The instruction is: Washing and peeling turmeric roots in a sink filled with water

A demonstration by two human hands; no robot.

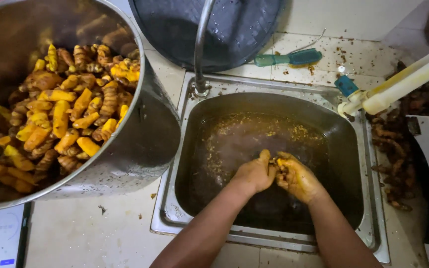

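Both hands are down in a steel sink (pixel 371 208) full of murky brown water. My left hand (pixel 255 173) and my right hand (pixel 298 178) press together around a small yellow turmeric root (pixel 278 165) at the water's surface, fingers curled on it. Both hands are stained yellow. To the left, a large steel pot (pixel 140 144) holds a heap of peeled orange-yellow turmeric roots (pixel 65 114).
A curved steel tap (pixel 200 49) rises behind the sink. A dark round basin (pixel 224 30) leans at the back. A teal brush (pixel 289 58) lies on the tiled counter. A white pipe (pixel 403 82) crosses the right; unpeeled brown roots (pixel 393 149) pile beside the sink.
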